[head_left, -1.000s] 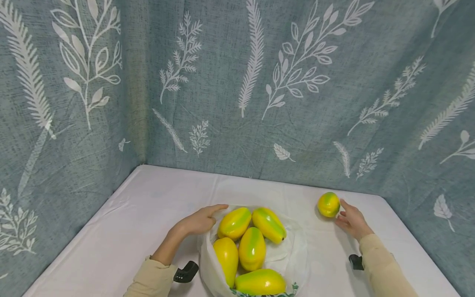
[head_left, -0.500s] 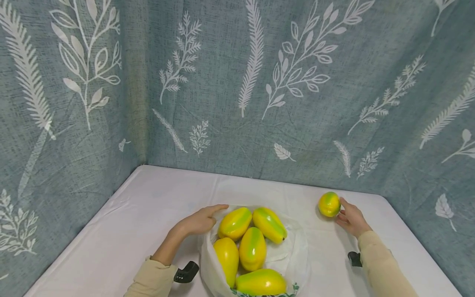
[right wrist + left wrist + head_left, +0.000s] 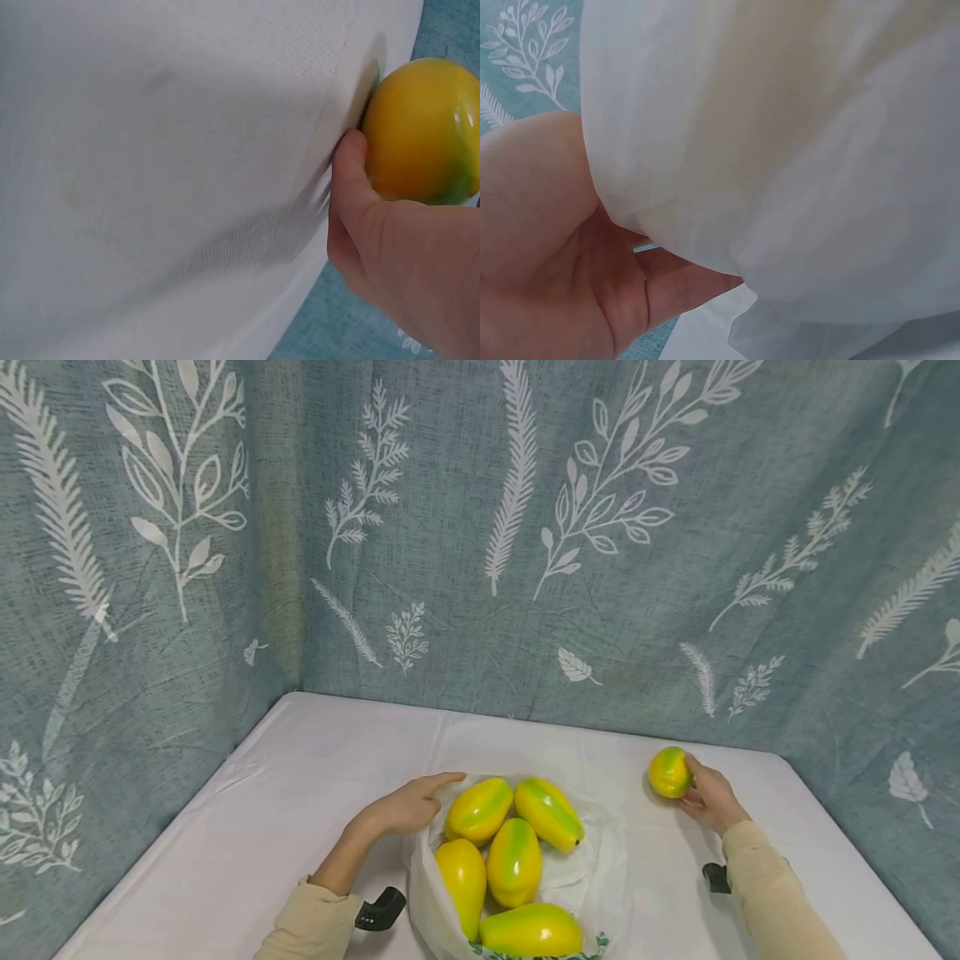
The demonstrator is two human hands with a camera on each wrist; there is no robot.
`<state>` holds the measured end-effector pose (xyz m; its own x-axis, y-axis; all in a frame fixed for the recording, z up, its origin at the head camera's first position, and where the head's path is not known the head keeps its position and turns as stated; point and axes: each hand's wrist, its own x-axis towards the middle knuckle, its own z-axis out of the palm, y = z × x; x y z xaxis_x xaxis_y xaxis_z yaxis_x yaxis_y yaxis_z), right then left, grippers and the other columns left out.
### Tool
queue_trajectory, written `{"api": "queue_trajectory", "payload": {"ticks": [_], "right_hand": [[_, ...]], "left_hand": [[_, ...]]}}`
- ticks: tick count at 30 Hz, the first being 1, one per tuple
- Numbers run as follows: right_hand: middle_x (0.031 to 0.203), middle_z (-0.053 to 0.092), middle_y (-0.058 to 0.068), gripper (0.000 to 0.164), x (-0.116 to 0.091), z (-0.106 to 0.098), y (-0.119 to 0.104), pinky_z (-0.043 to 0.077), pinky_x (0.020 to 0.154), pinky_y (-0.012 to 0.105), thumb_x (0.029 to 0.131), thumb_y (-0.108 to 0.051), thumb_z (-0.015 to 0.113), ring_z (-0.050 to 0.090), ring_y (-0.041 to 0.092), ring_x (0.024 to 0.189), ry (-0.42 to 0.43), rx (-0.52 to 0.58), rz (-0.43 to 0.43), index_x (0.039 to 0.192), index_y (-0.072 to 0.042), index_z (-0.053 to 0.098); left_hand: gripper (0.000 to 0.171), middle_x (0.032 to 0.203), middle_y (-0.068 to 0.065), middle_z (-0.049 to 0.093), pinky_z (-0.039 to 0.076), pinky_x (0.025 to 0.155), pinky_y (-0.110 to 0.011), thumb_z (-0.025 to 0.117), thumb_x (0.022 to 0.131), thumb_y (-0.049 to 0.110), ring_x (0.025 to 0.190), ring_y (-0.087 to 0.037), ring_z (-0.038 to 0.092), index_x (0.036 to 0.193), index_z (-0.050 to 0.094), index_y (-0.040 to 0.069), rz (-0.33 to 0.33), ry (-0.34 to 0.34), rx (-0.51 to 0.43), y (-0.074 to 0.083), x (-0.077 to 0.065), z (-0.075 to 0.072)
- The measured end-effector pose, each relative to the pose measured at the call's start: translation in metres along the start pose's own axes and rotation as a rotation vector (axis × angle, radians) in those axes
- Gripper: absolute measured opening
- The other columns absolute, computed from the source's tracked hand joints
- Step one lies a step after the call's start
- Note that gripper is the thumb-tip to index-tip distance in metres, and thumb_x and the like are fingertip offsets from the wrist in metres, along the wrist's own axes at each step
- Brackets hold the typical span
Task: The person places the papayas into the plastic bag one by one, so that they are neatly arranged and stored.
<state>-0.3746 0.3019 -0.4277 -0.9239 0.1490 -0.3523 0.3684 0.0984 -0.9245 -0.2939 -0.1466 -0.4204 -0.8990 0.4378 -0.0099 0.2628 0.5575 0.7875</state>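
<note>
A white plastic bag stands with its mouth spread wide, holding several glossy yellow papayas with green streaks, such as the upright middle papaya. My left hand holds the bag's left rim, index finger stretched along the edge. In the left wrist view the bag wall hides most of its fingertips. Off to the right, my right hand grips a single papaya from its right side, thumb and fingers around it. The right wrist view shows fingers against this papaya, low by the white cloth.
A white cloth covers the table, its back edge meeting a blue-green leaf-patterned curtain. The curtain also runs along the left and right sides. Black wrist devices sit under both forearms, such as the left device.
My right hand's fingers have come further around the lone papaya, which has shifted slightly to the right. My left hand keeps its place at the bag's rim.
</note>
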Motion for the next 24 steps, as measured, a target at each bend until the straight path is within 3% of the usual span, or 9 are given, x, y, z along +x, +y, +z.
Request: {"api": "queue_trajectory", "payload": {"ticks": [5, 14, 24], "right_hand": [[0.152, 0.005, 0.027, 0.081, 0.0011, 0.0021, -0.0022, 0.034, 0.106, 0.040, 0.098, -0.050, 0.029, 0.023, 0.037, 0.133, -0.011, -0.028, -0.009, 0.149, 0.006, -0.001], [0.152, 0.009, 0.027, 0.081, 0.0066, 0.0038, -0.0019, 0.037, 0.103, 0.039, 0.098, -0.045, 0.040, 0.025, 0.036, 0.132, 0.004, -0.042, -0.003, 0.149, 0.007, 0.004], [0.154, 0.000, 0.025, 0.081, 0.0055, 0.0015, -0.0013, 0.033, 0.106, 0.039, 0.097, -0.041, 0.045, 0.016, 0.038, 0.137, -0.022, -0.002, -0.009, 0.150, 0.005, 0.003]], "left_hand": [[0.058, 0.142, -0.020, 0.042, 0.027, 0.106, -0.053, 0.032, 0.084, -0.010, 0.130, -0.035, 0.036, 0.140, 0.043, -0.002, 0.002, 0.005, -0.004, 0.0001, 0.0006, 0.0009], [0.058, 0.143, -0.019, 0.042, 0.027, 0.107, -0.052, 0.032, 0.084, -0.009, 0.130, -0.033, 0.037, 0.141, 0.043, 0.000, -0.016, 0.008, -0.001, -0.0003, 0.0039, 0.0040], [0.059, 0.143, -0.018, 0.043, 0.028, 0.106, -0.052, 0.032, 0.084, -0.009, 0.131, -0.033, 0.037, 0.141, 0.044, 0.000, -0.025, 0.013, 0.004, 0.0001, 0.0047, 0.0044]]}}
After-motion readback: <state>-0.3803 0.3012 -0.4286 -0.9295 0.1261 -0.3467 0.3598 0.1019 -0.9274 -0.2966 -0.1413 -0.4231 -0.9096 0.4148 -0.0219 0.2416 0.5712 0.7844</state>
